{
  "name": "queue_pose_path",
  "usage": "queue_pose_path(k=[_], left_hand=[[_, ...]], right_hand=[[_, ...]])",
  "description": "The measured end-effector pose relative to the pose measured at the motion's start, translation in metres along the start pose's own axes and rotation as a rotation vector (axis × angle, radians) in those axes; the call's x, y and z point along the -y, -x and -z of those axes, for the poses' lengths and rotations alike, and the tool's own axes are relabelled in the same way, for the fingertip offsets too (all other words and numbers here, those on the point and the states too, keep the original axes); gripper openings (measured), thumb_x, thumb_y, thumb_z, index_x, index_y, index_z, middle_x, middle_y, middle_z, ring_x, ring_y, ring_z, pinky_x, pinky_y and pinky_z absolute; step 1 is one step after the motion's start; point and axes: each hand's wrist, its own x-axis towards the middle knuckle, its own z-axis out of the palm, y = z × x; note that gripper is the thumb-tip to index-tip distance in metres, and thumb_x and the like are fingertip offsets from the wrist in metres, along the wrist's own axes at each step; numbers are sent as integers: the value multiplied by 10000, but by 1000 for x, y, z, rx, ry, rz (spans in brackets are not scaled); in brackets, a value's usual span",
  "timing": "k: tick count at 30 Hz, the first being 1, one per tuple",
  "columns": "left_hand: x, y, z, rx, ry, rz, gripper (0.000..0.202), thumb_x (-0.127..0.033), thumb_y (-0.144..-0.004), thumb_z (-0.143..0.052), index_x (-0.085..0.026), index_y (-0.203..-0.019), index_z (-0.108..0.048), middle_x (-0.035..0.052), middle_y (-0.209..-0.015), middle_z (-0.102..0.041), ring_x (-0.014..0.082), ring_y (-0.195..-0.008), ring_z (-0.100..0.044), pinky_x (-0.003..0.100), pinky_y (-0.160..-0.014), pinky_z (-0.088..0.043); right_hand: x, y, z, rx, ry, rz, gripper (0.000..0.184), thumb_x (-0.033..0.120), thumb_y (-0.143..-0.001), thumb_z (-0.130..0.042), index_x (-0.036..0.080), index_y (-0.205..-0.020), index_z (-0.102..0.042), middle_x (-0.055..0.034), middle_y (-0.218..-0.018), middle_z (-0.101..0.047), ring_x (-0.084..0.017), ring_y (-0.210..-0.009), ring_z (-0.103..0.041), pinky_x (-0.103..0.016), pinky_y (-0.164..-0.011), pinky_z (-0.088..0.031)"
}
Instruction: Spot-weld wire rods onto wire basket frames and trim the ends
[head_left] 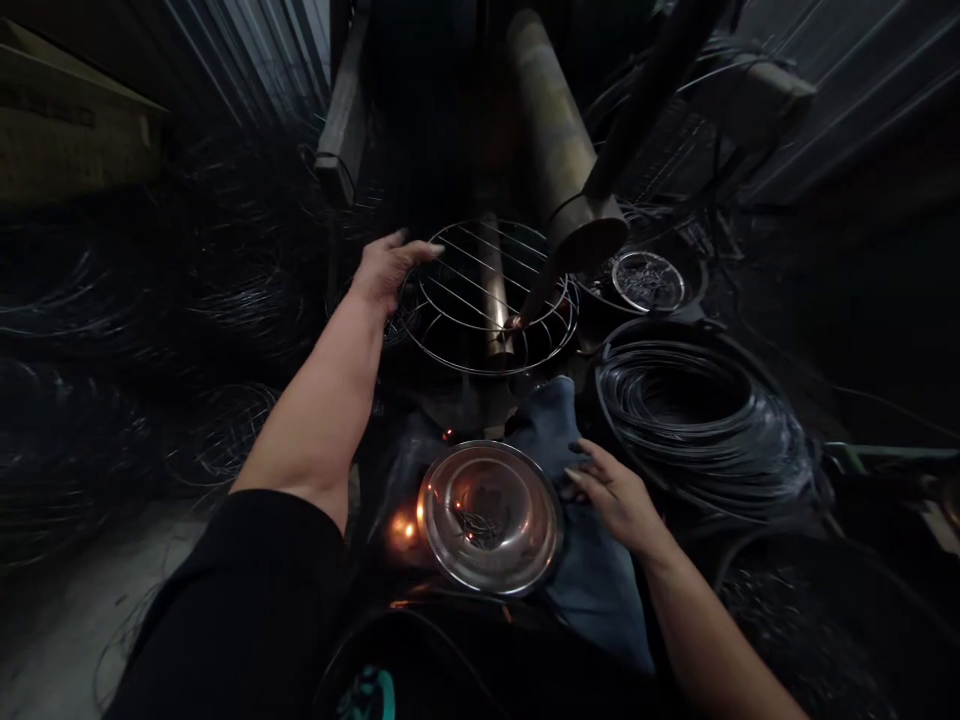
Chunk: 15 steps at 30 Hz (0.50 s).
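Note:
My left hand point(388, 268) reaches forward and grips the left rim of a round wire grille point(487, 300) that lies on the welding machine. A metal electrode arm point(559, 160) comes down onto the grille's right part. My right hand point(611, 490) rests on a blue cloth point(592, 570) beside a shiny steel bowl point(491, 515); its fingers are curled close together at the bowl's rim. The bowl holds a few small wire pieces. What the right fingers hold, if anything, is too small to make out.
A big coil of wire rings point(697, 415) lies right of the grille. A second bowl of small wire bits point(647, 280) stands behind it. More wire hoops point(217, 430) are heaped in the dark on the left. A corrugated wall rises behind.

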Motion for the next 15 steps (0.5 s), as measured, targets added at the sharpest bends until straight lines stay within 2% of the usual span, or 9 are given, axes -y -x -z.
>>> queue_pose_path(k=[2,3,5,7,8,10,13,15], left_hand=[[-1,-1,4,98,-91,111,508,-81,-508,-785,-155,-994,-658,40,-731,-654,148,-600,-600,258,-523,-459],[0,4,7,103,-108,123,494,-72,-518,-756,-154,-995,-659,32,-698,-639,136,-559,-580,244,-493,-436],[3,21,14,31,-85,90,455,-77,-526,-724,-154,-971,-665,13,-654,-610,111,-511,-543,217,-449,-388],[6,45,20,-76,-48,37,454,-100,-523,-730,-157,-969,-666,-9,-643,-593,91,-494,-518,200,-429,-356],[8,57,21,-130,-25,11,483,-110,-518,-740,-160,-993,-663,-22,-638,-585,83,-490,-508,194,-426,-347],[14,78,21,-225,27,-29,584,-120,-512,-756,-171,-1083,-645,-46,-629,-566,70,-485,-492,185,-427,-332],[23,100,15,-305,83,-62,702,-123,-522,-766,-172,-1204,-606,-58,-641,-550,59,-477,-471,192,-428,-321],[28,108,9,-321,100,-95,724,-131,-525,-775,-164,-1227,-601,-52,-677,-561,55,-484,-467,199,-423,-319]], right_hand=[[-10,0,-5,-28,-221,-145,506,449,-590,-795,187,-959,-569,-15,-641,-681,-173,-474,-619,-267,-457,-467],[-13,-1,-7,-71,-311,-188,535,439,-535,-832,184,-919,-560,-14,-626,-678,-167,-453,-610,-249,-430,-446],[-15,-4,-9,-166,-414,-236,548,411,-446,-877,168,-844,-589,-27,-618,-680,-161,-446,-605,-227,-400,-419],[-13,-7,-8,-216,-411,-226,500,391,-427,-884,146,-800,-658,-46,-636,-687,-160,-480,-615,-222,-400,-419],[-9,-9,-7,-235,-379,-185,456,384,-441,-878,142,-778,-690,-50,-646,-689,-155,-495,-616,-224,-410,-427],[6,-12,-9,-251,-284,-15,337,370,-521,-848,154,-755,-735,-44,-663,-690,-139,-521,-610,-237,-455,-459],[43,-20,-20,-194,-211,289,202,344,-661,-774,196,-798,-764,-32,-732,-703,-142,-585,-631,-255,-524,-497],[72,-27,-33,-145,-193,394,187,347,-723,-726,210,-844,-765,-21,-724,-701,-142,-567,-630,-253,-507,-482]])
